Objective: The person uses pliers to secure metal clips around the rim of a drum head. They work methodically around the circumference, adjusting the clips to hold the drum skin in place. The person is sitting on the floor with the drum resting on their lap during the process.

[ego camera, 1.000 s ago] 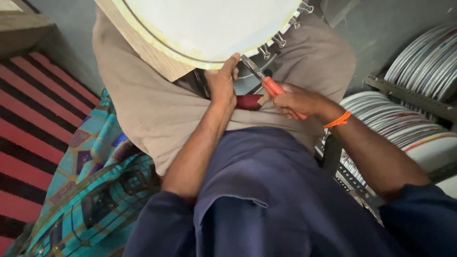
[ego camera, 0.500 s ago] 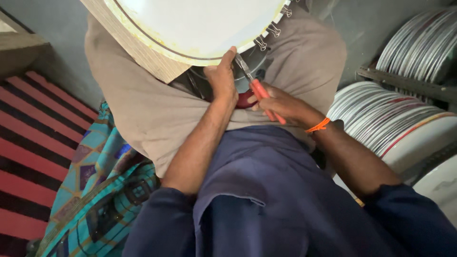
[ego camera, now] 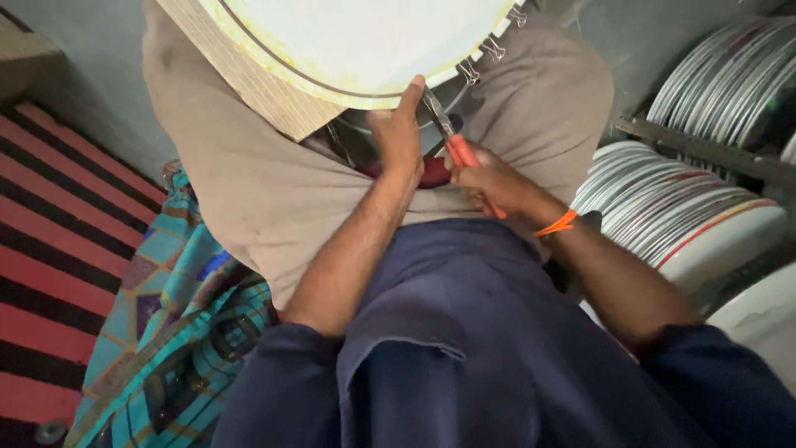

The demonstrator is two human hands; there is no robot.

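Note:
A large round drum with a white skin (ego camera: 356, 41) and a pale wooden shell rests on my lap at the top of the view. Several metal hooks (ego camera: 481, 62) line its rim. My left hand (ego camera: 398, 137) grips the drum's lower rim with the thumb up against the skin's edge. My right hand (ego camera: 493, 182) holds orange-handled pliers (ego camera: 448, 133), whose metal jaws reach the rim just right of my left thumb. An orange band (ego camera: 557, 224) circles my right wrist. My trousers are tan and my shirt is dark blue.
Stacks of round white drum frames with metal rims (ego camera: 688, 216) fill racks at the right. A red and black striped mat (ego camera: 58, 241) lies at the left, with a teal patterned cloth (ego camera: 174, 332) beside my leg. Grey floor lies behind the drum.
The view has shifted slightly. My right hand has brought the pliers a little left and up along the rim, closer to my left thumb. My left hand keeps its grip.

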